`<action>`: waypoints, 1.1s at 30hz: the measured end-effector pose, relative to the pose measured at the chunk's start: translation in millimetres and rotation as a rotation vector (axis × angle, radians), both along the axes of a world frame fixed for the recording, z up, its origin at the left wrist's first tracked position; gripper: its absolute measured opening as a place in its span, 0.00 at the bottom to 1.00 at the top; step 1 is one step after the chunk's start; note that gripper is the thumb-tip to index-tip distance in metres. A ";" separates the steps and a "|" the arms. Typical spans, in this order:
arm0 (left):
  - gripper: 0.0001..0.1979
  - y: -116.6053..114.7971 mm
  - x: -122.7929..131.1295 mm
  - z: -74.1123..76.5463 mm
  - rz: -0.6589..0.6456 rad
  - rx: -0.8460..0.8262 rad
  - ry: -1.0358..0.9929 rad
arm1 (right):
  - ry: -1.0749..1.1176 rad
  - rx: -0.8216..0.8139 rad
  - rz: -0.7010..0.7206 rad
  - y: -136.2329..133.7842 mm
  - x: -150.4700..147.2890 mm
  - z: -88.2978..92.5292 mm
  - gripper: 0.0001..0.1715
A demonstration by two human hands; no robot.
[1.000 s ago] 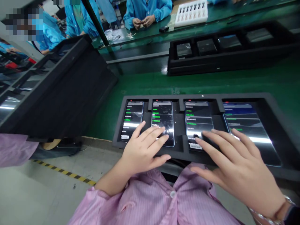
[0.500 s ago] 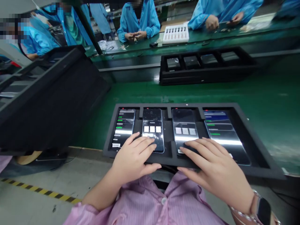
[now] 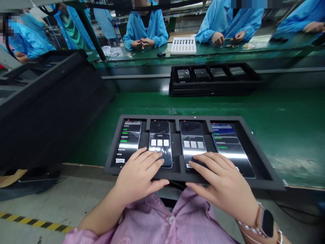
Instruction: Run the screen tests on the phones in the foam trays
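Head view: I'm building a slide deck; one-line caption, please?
Bare left hand and right hand over a rectangular black tray holding four flat, glossy-screened smartphones on a green workbench.

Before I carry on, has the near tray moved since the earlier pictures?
No: the near tray shows no clear shift either way. The pale mark on the green bench lies just beyond its far edge, left of its middle divider, as before.

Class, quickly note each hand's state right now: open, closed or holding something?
Left hand: open, holding nothing, fingers over the second phone from the left.
Right hand: open, holding nothing, fingers over the third phone.
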State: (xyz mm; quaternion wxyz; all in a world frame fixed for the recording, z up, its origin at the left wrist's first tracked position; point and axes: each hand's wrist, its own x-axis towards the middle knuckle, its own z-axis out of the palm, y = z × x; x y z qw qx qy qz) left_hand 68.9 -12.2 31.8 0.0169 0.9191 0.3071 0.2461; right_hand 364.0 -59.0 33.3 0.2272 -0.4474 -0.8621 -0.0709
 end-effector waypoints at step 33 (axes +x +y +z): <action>0.25 0.9 -0.1 -0.1 0.007 -0.011 0.018 | 0.020 -0.022 0.031 2.8 0.2 -0.5 0.22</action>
